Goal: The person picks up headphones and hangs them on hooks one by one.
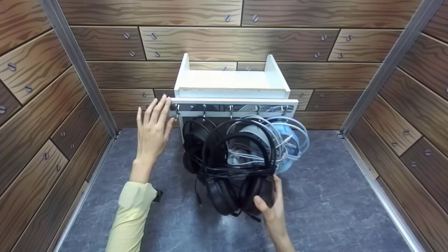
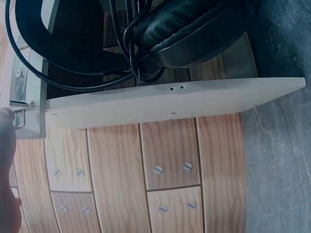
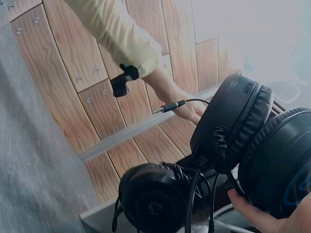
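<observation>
My right hand (image 1: 274, 213) grips a black over-ear headset (image 1: 222, 197) by its right ear cup, thumb on the near side. The headset's cable is wound across below its headband, and its plug (image 3: 172, 106) dangles free in the right wrist view. My left hand (image 1: 152, 136), fingers straight, touches the left end of the hook rail on a white shelf rack (image 1: 234, 102). Behind the held headset, a second black headset (image 1: 190, 154) hangs at the left hooks. Coiled pale cables and a light blue item (image 1: 287, 134) hang at the right; the front headset partly hides them.
Several metal hooks (image 1: 231, 111) line the rail. The rack's upper shelf (image 1: 227, 79) has raised side panels and stands near the wood-patterned back wall (image 1: 238, 43). Grey marbled floor (image 1: 336, 196) spreads around it, with metal-edged wood-patterned walls on both sides.
</observation>
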`<state>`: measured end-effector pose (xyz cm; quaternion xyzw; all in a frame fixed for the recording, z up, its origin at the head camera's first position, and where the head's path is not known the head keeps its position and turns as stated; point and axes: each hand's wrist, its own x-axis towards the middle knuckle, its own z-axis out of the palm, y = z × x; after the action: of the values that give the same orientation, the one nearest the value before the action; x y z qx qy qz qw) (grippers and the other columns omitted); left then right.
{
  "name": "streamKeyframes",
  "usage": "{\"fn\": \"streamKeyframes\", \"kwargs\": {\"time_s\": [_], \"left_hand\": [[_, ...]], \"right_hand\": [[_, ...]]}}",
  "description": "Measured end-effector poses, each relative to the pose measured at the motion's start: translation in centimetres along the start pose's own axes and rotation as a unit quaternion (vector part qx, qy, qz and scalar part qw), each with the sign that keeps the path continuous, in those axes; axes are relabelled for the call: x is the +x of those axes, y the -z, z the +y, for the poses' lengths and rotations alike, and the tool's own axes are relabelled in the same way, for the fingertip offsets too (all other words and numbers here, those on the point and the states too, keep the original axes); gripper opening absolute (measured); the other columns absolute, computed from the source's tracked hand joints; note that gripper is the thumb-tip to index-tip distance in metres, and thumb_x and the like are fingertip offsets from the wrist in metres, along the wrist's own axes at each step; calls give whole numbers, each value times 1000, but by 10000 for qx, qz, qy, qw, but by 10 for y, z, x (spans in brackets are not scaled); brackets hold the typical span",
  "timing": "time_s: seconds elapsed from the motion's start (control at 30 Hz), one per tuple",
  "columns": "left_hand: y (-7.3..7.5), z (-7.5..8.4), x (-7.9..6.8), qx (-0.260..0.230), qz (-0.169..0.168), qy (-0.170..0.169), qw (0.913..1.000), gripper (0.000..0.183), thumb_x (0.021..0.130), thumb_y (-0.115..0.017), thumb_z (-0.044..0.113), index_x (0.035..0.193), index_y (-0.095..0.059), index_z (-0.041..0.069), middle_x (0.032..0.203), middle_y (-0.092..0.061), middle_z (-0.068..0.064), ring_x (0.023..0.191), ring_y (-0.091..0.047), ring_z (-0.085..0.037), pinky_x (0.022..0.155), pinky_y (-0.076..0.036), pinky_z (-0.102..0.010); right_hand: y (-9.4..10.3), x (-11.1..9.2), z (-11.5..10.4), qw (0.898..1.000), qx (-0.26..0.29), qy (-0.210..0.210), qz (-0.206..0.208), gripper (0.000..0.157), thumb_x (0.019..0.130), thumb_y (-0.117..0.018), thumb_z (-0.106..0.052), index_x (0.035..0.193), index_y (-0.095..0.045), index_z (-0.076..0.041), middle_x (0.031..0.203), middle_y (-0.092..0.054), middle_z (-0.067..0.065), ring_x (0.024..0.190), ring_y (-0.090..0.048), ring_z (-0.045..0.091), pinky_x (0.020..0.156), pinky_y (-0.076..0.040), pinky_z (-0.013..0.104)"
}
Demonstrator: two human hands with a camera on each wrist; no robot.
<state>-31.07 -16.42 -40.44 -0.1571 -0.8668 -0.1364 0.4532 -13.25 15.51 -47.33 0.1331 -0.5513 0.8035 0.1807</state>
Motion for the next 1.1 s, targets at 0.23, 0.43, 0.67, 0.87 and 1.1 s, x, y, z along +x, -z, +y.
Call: {"fn": "streamKeyframes", "kwargs": {"time_s": [0.23, 0.43, 0.67, 0.87, 1.1], "left_hand": [[-1, 1, -1, -29, -31, 10, 10000, 55, 93, -49, 33, 144, -30, 25, 149, -28, 8, 137, -24, -17, 111, -7, -53], [-1, 0, -1, -47, -39, 4, 10000, 59, 91, -55, 29, 144, -30, 25, 149, -28, 9, 136, -26, -17, 111, -7, -52], [6, -1, 3, -254, -163, 18, 9995, 51, 95, -49, 28, 143, -32, 25, 148, -29, 10, 134, -30, -19, 110, -9, -53], [15, -3, 6, -500, -424, 34, 9978, 48, 97, -43, 33, 143, -34, 25, 147, -32, 8, 134, -30, -19, 108, -13, -56], [26, -3, 13, -991, -758, 122, 9921, 44, 97, -40, 35, 140, -39, 24, 145, -36, 7, 134, -29, -18, 108, -14, -56]], "right_hand": [[-23, -1, 9, 9994, -249, -213, 106, 69, 74, -61, 3, 134, -29, -9, 124, -50, 8, 109, -52, 17, 91, -45, 26], [-38, 2, 18, 9983, -569, -135, 4, 70, 74, -64, 1, 134, -29, -5, 129, -47, 11, 117, -48, 19, 97, -40, 25], [-58, 7, 26, 9973, -737, -61, 25, 72, 72, -68, -2, 133, -31, -6, 129, -47, 13, 118, -47, 22, 97, -41, 27], [-78, 8, 36, 9957, -913, -59, 175, 72, 72, -72, -6, 133, -33, -10, 130, -48, 8, 120, -46, 20, 98, -39, 25], [-95, 11, 48, 9928, -1133, 121, 359, 77, 71, -74, -5, 135, -31, -7, 135, -42, 9, 126, -39, 19, 102, -34, 20]]}}
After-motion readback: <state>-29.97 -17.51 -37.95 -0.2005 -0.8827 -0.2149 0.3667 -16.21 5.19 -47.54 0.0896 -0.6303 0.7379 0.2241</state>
